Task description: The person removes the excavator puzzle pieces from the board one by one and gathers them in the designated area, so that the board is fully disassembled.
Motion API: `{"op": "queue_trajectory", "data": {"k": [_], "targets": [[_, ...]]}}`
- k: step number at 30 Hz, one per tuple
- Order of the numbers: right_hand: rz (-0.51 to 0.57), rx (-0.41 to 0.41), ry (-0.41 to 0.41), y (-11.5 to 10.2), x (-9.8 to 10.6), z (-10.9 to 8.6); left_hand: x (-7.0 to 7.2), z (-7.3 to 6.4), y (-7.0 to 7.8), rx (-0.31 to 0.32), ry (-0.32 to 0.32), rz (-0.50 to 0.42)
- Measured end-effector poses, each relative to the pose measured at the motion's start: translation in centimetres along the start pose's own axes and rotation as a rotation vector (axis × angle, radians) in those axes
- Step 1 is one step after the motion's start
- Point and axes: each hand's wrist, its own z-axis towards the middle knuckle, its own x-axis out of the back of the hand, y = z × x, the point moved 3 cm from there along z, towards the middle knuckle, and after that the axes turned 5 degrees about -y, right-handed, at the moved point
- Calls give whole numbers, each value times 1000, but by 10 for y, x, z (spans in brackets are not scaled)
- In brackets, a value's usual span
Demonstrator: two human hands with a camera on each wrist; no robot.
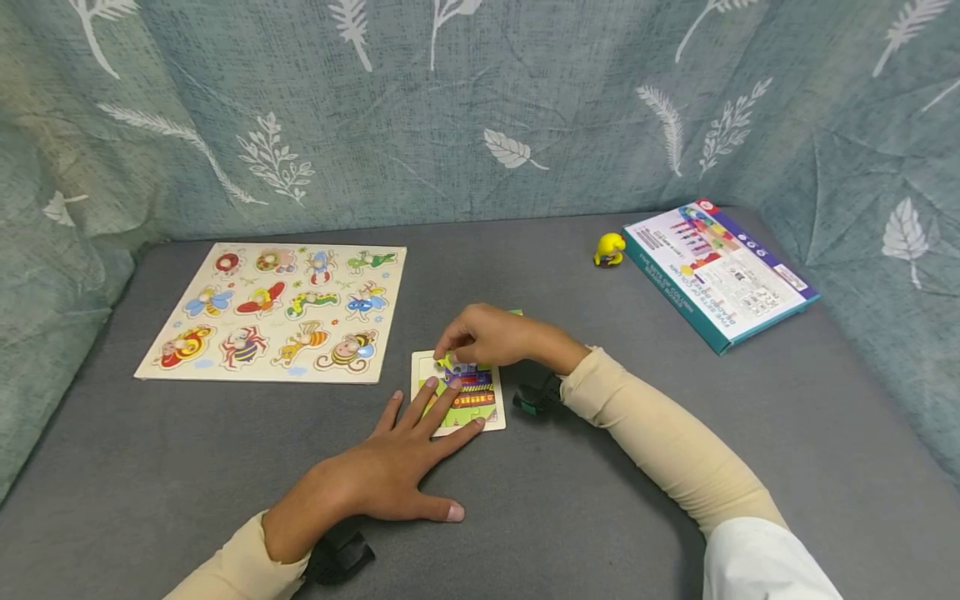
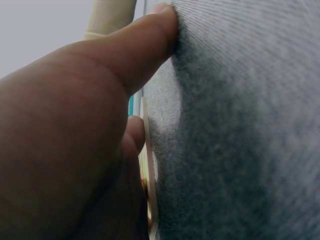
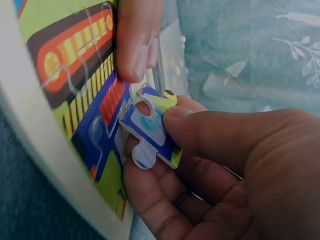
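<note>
Pinches the puzzle piece (image 3: 155, 125), tipped up, in the right grip (image 1: 487, 335), close by the top left of the puzzle board (image 1: 420, 367), just below the head view's middle, and rests the spread left grip (image 1: 401, 467) lower on it.

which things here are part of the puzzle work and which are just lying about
In use:
- small puzzle, under the left hand's fingers
- loose piece, pinched by the right hand

Lying about:
- bug board
- yellow toy
- box, beside the toy
</note>
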Motion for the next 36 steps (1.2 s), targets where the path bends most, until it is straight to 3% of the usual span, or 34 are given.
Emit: {"op": "queue_trajectory", "data": {"k": [12, 19, 29, 36], "targets": [[81, 11, 80, 10, 16, -14, 0, 1, -1, 15, -18, -8], [137, -27, 97, 15, 22, -22, 0, 1, -1, 16, -25, -9], [72, -67, 115, 18, 32, -31, -1, 1, -1, 19, -25, -18], [82, -121, 108, 21, 37, -38, -1, 1, -2, 19, -31, -28]]}}
